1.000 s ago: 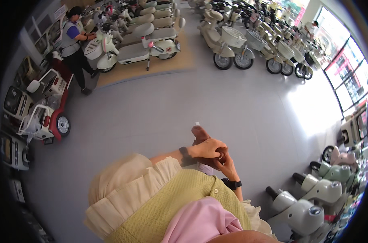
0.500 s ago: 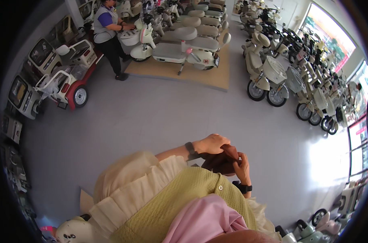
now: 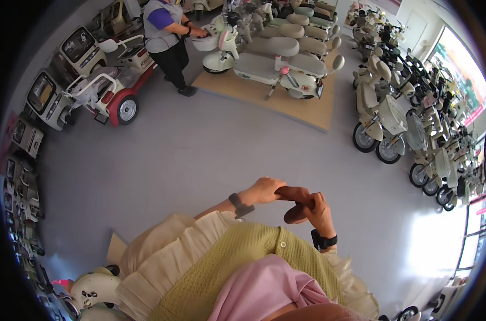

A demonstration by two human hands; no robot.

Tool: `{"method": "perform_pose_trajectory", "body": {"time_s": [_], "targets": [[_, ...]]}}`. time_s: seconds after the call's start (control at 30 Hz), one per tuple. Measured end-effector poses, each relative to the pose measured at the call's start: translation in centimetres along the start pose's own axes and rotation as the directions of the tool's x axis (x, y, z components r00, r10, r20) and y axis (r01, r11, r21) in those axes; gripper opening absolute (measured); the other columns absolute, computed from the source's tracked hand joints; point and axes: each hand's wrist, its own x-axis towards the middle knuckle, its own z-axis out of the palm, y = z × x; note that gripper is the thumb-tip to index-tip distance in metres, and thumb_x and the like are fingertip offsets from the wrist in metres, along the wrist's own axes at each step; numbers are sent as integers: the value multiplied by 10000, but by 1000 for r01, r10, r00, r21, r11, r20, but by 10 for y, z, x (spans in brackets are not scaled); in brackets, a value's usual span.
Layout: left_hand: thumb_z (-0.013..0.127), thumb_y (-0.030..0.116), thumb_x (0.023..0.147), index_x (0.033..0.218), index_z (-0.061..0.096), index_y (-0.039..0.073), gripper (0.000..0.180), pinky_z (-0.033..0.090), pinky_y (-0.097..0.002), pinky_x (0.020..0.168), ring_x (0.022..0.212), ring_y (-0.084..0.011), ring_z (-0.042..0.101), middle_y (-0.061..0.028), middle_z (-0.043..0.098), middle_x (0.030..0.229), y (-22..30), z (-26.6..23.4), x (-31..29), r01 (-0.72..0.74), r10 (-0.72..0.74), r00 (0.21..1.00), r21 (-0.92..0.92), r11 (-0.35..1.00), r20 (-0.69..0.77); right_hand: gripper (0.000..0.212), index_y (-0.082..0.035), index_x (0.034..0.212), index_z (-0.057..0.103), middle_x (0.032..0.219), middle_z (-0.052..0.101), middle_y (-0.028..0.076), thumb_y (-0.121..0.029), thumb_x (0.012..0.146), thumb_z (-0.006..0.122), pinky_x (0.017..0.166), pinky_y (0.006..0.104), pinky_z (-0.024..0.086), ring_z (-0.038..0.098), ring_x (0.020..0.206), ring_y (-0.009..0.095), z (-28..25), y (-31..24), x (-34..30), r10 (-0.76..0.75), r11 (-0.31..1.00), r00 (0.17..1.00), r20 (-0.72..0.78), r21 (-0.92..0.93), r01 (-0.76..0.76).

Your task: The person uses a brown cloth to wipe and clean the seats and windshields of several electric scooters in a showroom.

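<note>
Between my hands, in front of my body, a brown cloth (image 3: 294, 193) is bunched into a narrow strip. My left hand (image 3: 265, 190) closes round its left end. The fingers of my right hand (image 3: 319, 213) are wrapped round its right part, and a rounded brown fold (image 3: 295, 215) hangs below, beside that hand. The fingertips are partly hidden by the cloth and by the hands themselves. Each wrist carries a dark band.
Grey floor (image 3: 200, 155) lies ahead of me. Parked scooters (image 3: 275, 64) line a tan mat (image 3: 253, 99) where a person (image 3: 168, 37) touches a basket. More scooters with baskets (image 3: 384, 120) stand right, three-wheelers (image 3: 117, 101) left. A cream scooter (image 3: 96, 289) is close behind my left side.
The cloth has gone from a loose hanging bundle to a tighter strip stretched between my hands. My left hand has moved slightly left. The view has shifted, so the room appears farther right.
</note>
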Motion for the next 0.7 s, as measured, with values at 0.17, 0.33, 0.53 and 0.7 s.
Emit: {"method": "perform_pose_trajectory", "body": {"time_s": [0.17, 0.33, 0.53, 0.7], "targets": [[558, 208, 799, 847, 592, 45, 173, 473, -404, 664, 774, -326, 611, -123, 623, 826, -46, -43, -35, 97, -101, 994, 83, 992, 52, 313, -52, 956, 521, 868, 571, 129, -70, 675, 657, 632, 389, 470, 573, 767, 328, 38, -48, 37, -125, 991, 992, -9, -45, 124], [552, 214, 788, 789, 588, 52, 166, 464, -405, 658, 759, -326, 594, -117, 602, 791, -100, -71, -89, 120, -108, 989, 120, 986, -96, 428, -63, 970, 563, 807, 562, 107, -202, 628, 779, 640, 394, 462, 564, 739, 320, 84, -94, 72, -222, 971, 967, 126, -61, 230], [624, 168, 712, 784, 598, 59, 133, 464, -421, 676, 777, -311, 589, -109, 587, 790, -160, -110, -159, 324, -309, 924, 34, 945, -228, 385, -66, 944, 580, 822, 571, 95, -224, 649, 771, 664, 391, 460, 562, 770, 318, 156, -143, 124, -262, 961, 890, 373, 17, 276], [617, 167, 723, 780, 598, 66, 118, 461, -423, 662, 747, -322, 585, -105, 580, 778, -193, -144, -200, 422, -357, 827, 62, 904, -435, 229, -76, 909, 587, 804, 559, 85, -86, 697, 673, 660, 393, 454, 552, 763, 311, 211, -195, 190, -578, 813, 764, 285, 124, 569]]}}
